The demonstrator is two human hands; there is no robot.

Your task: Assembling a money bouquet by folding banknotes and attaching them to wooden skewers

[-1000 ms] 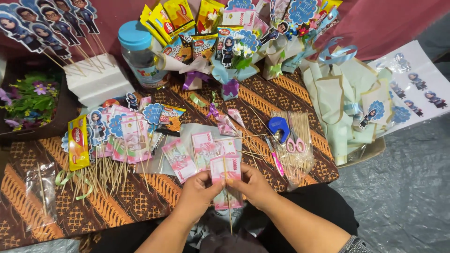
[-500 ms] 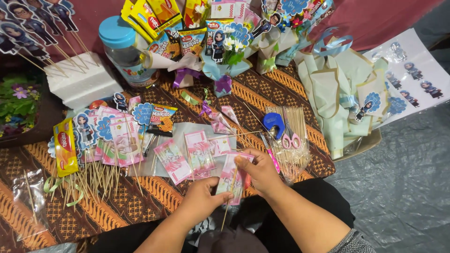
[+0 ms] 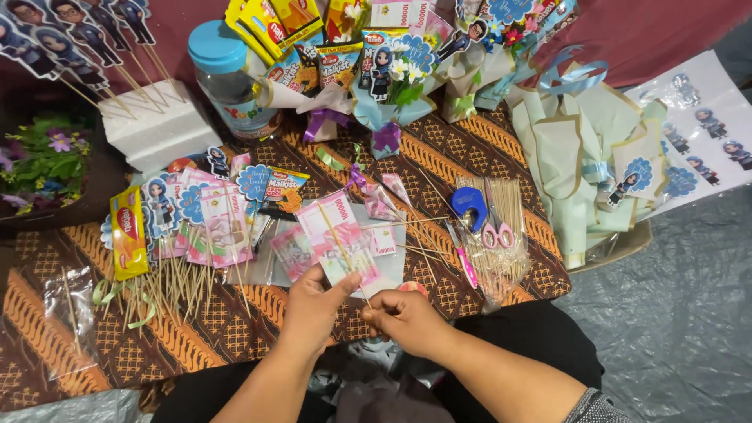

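My left hand (image 3: 313, 307) holds up a pink banknote-like paper in a clear sleeve (image 3: 342, 239), fixed to a thin wooden skewer (image 3: 341, 249) that runs down it. My right hand (image 3: 405, 319) pinches the skewer's lower end just beside the left hand, above the near edge of the batik-patterned table (image 3: 235, 329). More pink notes (image 3: 294, 252) lie flat on the table right behind the held one.
Pink scissors (image 3: 495, 229) and a blue tape dispenser (image 3: 470, 203) lie on a skewer bundle at right. Notes and cartoon cut-outs on sticks (image 3: 188, 211) lie left. Behind stand a blue-lidded jar (image 3: 227, 78), snack bouquets (image 3: 376, 70), a foam block (image 3: 153, 125) and pale wrapping paper (image 3: 587, 157).
The camera has dropped closer to the table. Both hands lifted the pink note on its skewer from low at the table edge and turned it upright, the right hand sliding to the stick's bottom.
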